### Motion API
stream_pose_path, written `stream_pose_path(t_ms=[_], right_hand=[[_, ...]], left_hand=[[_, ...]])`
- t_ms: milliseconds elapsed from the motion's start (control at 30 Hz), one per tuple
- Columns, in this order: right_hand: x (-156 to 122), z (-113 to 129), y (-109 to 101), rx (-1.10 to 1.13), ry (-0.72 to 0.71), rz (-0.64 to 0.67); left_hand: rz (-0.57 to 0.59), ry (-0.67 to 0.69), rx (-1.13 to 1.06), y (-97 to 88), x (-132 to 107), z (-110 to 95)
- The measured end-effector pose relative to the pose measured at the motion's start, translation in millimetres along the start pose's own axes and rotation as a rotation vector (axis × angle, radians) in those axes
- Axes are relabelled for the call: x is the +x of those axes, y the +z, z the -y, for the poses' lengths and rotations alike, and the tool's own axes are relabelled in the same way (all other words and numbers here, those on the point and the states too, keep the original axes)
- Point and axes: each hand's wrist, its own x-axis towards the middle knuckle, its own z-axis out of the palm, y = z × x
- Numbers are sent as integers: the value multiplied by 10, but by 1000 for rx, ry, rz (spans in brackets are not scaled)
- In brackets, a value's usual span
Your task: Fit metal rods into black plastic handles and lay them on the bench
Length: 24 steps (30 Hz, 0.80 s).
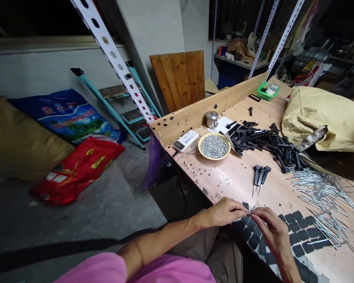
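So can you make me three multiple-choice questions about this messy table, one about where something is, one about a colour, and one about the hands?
1. Where is the round dish of tiny silver pieces?
A) on the floor
B) on the wooden bench
C) inside the yellow sack

2. What colour is the small basket?
A) red
B) blue
C) green

3. How are the left hand and right hand?
A) fingertips close together
B) far apart
C) both gripping the metal cup

1: B, it sits on the bench top.
2: C, its plastic shows green.
3: A, they nearly meet above the bench.
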Motion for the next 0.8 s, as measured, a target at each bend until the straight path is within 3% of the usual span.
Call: stream_pose_path(t_ms=[200,433,600,800], right_hand=[[-102,18,-113,-148,-122,31],[-182,-3,-84,-277,-96,-17],[-235,-50,-53,-300,-124,-24],[-284,-126,-9,-421,-134,-94]], left_hand=[[100,20,78,43,15,-28],[-25,365,551,196,-10,56],[-43,476,782,262,17,140],[-23,578,888,296,41,99]])
